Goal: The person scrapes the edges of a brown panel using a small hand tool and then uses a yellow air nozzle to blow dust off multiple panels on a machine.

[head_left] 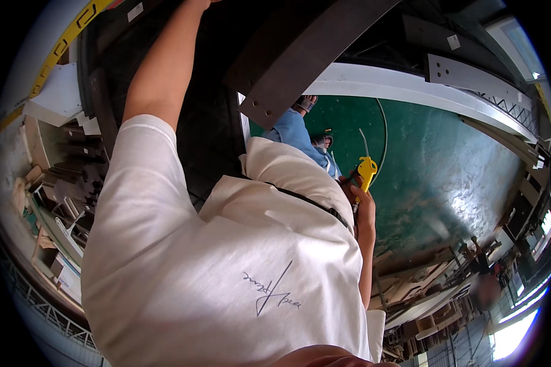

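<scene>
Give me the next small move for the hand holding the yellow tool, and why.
Probably ease the right hand toward the dark board, bringing the yellow tool along: the hand grips it, and its thin nozzle shows against the green floor, apart from the board.

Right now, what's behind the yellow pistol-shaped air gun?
Glossy green floor shows around the yellow pistol-shaped air gun, with a thin curved hose beside it. The bare right hand covers part of its grip; whatever lies directly behind both is hidden.
</scene>
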The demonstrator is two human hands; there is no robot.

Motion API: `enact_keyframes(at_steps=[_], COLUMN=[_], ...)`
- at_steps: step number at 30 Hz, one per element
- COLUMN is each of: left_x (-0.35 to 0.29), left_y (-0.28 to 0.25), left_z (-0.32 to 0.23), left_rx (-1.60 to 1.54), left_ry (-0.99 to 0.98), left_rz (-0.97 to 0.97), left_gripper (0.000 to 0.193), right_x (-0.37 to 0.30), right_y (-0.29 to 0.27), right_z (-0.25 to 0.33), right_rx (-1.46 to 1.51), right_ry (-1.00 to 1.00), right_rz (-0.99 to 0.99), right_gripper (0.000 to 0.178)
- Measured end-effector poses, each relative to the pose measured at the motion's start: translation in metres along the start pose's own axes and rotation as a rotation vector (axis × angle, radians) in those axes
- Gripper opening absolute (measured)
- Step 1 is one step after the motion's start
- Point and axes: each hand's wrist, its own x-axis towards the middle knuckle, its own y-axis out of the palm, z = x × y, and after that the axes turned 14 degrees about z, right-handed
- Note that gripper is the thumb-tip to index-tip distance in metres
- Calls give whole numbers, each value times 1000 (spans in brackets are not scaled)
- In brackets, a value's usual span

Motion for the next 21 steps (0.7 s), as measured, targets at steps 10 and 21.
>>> enact_keyframes(at_steps=[10, 21], left_x=[-14, 65], left_y=[64, 74], left_z=[50, -4], left_rx=[1252, 1309], left_ry=[531, 374], left_rz=[-303, -247], left_gripper=[69, 86], right_x=[4, -3], right_y=[16, 9], right_z=[10, -1], right_rx=[-31, 37], right_ry=[37, 25], right_rz=[2, -70], right_gripper=[56, 61])
